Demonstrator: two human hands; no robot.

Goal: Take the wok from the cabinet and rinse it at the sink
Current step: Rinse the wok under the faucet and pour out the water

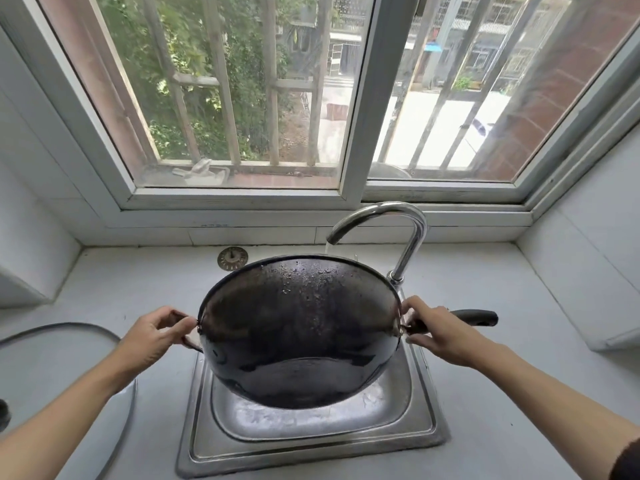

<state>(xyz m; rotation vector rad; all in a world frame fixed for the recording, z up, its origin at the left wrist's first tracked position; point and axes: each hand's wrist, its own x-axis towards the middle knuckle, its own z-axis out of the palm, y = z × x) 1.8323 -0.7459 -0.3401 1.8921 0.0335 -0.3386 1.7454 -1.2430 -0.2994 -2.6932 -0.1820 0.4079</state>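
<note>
While the tap (381, 220) runs, both hands grip the tilted wok (298, 327); no writing legible.

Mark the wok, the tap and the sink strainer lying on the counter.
wok (298, 334): head view, on its dark outer bottom.
tap (414, 237): head view, on the curved chrome neck.
sink strainer (232, 258): head view, on the round disc's centre.

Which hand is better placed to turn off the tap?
Probably the right hand: it grips the black wok by its long handle, just below the chrome gooseneck faucet base.
</note>
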